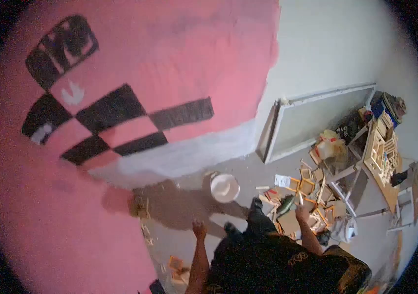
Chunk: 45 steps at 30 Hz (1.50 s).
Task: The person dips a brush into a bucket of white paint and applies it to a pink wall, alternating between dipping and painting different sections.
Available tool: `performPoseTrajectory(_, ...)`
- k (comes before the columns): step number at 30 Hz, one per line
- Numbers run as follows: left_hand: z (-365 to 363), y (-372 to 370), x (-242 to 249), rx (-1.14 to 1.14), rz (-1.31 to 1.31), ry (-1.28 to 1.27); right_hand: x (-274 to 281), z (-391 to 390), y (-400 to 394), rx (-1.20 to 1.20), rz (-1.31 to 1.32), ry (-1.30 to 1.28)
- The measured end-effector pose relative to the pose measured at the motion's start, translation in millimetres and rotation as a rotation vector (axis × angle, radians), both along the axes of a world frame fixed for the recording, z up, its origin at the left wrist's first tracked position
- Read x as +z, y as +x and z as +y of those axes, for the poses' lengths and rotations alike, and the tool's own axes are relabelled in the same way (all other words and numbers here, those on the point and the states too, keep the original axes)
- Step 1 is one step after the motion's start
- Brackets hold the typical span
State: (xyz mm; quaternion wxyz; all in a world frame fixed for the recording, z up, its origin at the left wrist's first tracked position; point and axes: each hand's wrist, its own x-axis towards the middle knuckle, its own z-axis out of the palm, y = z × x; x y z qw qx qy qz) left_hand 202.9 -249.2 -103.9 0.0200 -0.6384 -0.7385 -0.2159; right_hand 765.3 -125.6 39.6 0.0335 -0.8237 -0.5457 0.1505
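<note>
My left hand [199,229] hangs low over the floor with its fingers curled in, and nothing shows in it. My right hand [302,212] is closed around a small pale stick-like thing [300,199], which points up from the fingers; its exact kind is too small to tell. Beyond and between my hands a white bucket [237,189] stands on the floor, with pale contents inside. To the left rises a pink wall [184,63] painted with black squares [113,109]. Neither hand touches the wall or the bucket.
Wooden frames and scraps [307,187] lie heaped on the floor around my right side, with a green object [285,205] among them. A large white-framed panel [280,125] leans on the wall. A wooden table [373,169] at right bears wood pieces. More scraps [175,264] lie at lower left.
</note>
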Motion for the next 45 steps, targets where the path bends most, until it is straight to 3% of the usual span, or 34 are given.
performPoseTrajectory(1, -7.0, 2.0, 13.2, -0.214, 0.058, 0.025, -17.9, 6.8, 0.7, 0.002, -0.013, 0.165)
performPoseTrajectory(2, -13.8, 16.1, 80.6, -0.137, -0.015, -0.246, -42.8, 12.5, 5.1, 0.012, -0.033, 0.327)
performPoseTrajectory(3, -28.0, 16.3, 17.9, -0.005, -0.081, -0.543, -48.5, 2.8, 8.3, 0.024, -0.036, 0.310)
performPoseTrajectory(5, -36.4, 38.6, 129.9, 0.323, -0.487, -0.306, -45.8, -12.1, -2.6, -0.049, 0.011, 0.153)
performPoseTrajectory(8, -65.2, 36.5, 150.9, 0.471, -0.685, -0.341, 8.2, -39.6, -29.5, 0.110, 0.010, -0.037)
performPoseTrajectory(9, -72.0, 38.6, 153.9, 0.574, -0.687, -0.412, 34.3, -50.8, -39.8, 0.175, -0.025, -0.087)
performPoseTrajectory(10, -82.5, 38.2, 141.8, 0.498, -0.625, -0.210, -1.2, -68.3, -19.0, -0.014, 0.069, -0.057)
performPoseTrajectory(11, -96.9, 38.3, 122.5, 0.421, -0.560, -0.005, -6.2, -77.5, -12.5, -0.238, -0.035, -0.265)
performPoseTrajectory(13, -131.1, 38.6, 75.2, 0.597, -0.813, -0.141, -2.4, -94.6, 7.9, -0.264, 0.047, -0.495)
performPoseTrajectory(14, -144.3, 37.8, 52.2, 0.684, -0.933, -0.199, -11.4, -115.6, 24.2, -0.133, 0.274, -0.388)
performPoseTrajectory(17, -160.3, 40.7, 7.2, 0.563, -0.725, -0.163, -18.8, -123.7, 44.5, -0.028, 0.160, -0.469)
performPoseTrajectory(18, -131.7, 53.3, 51.7, 0.842, -0.984, -0.256, -20.5, -116.8, 49.7, -0.008, 0.107, -0.495)
performPoseTrajectory(21, -99.4, 56.0, 71.4, 0.977, -1.381, -0.190, -33.5, -78.5, 56.3, 0.094, -0.028, -0.517)
performPoseTrajectory(25, -37.8, 53.6, 82.6, 0.923, -1.263, -0.165, -85.4, -4.0, 77.6, 0.380, -0.145, -0.417)
performPoseTrajectory(26, -14.8, 52.3, 98.7, 0.977, -1.251, -0.192, -60.6, 29.5, 44.1, 0.324, -0.126, -0.453)
performPoseTrajectory(28, 11.7, 51.5, 104.8, 0.951, -1.254, -0.145, -195.0, 62.1, 112.3, 1.054, -0.269, -0.219)
performPoseTrajectory(29, 26.7, 48.3, 104.0, 0.938, -1.254, -0.112, -234.8, 84.8, 118.3, 1.427, -0.403, 0.015)
performPoseTrajectory(30, 40.2, 44.2, 109.8, 0.917, -1.201, -0.134, -176.5, 129.7, 53.1, 1.152, -0.210, -0.111)
performPoseTrajectory(33, 66.8, 46.8, 93.8, 0.986, -1.273, 0.094, -89.7, 193.8, -70.9, 1.095, -0.017, -0.100)
performPoseTrajectory(35, 92.8, 40.2, 91.4, 0.892, -1.197, -0.052, -75.7, 202.3, -129.0, 1.229, -0.077, 0.170)
performPoseTrajectory(37, 127.0, 39.4, 68.8, 0.856, -1.214, -0.088, -123.4, 222.2, -155.8, 1.316, -0.077, 0.156)
performPoseTrajectory(39, 155.0, 38.0, 32.1, 0.805, -1.250, -0.146, -173.4, 229.3, -180.5, 1.096, -0.174, -0.382)
performPoseTrajectory(40, 160.8, 45.2, -11.0, 0.746, -1.331, -0.082, -201.8, 225.8, -186.0, 1.130, -0.082, -0.436)
performPoseTrajectory(41, 160.2, 45.5, -53.3, 0.748, -1.380, -0.342, -231.2, 222.9, -191.4, 1.159, 0.011, -0.496)
performPoseTrajectory(43, 175.9, 48.7, -120.4, 0.633, -1.366, -0.334, -270.0, 219.3, -229.6, 1.417, 0.241, -0.195)
performPoseTrajectory(45, 197.8, 33.8, -160.9, 0.647, -1.259, -0.409, -326.2, 224.9, -266.6, 1.356, 0.014, -0.664)
